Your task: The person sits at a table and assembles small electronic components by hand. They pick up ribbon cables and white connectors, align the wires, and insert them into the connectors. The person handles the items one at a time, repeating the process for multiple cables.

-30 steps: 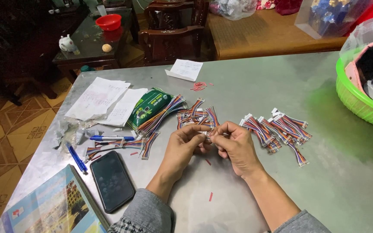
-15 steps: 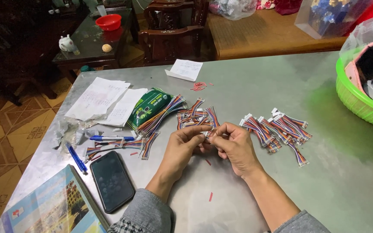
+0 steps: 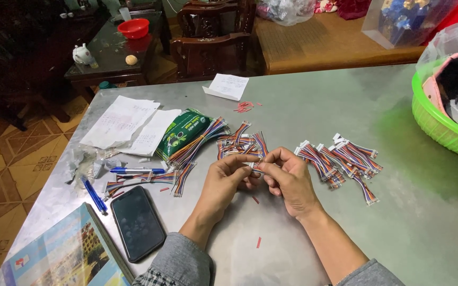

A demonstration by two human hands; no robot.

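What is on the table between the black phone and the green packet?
In the head view, between the phone and the green packet lie a blue pen and some rainbow-coloured wire bundles.

The small connector piece pinched between the left hand (image 3: 228, 177) and right hand (image 3: 288, 180) is mostly covered by fingertips, too small to make out. The green basket (image 3: 441, 124) and the booklet (image 3: 64, 254) are cut off by the frame edges. Writing on the paper sheets (image 3: 120, 121) is illegible.
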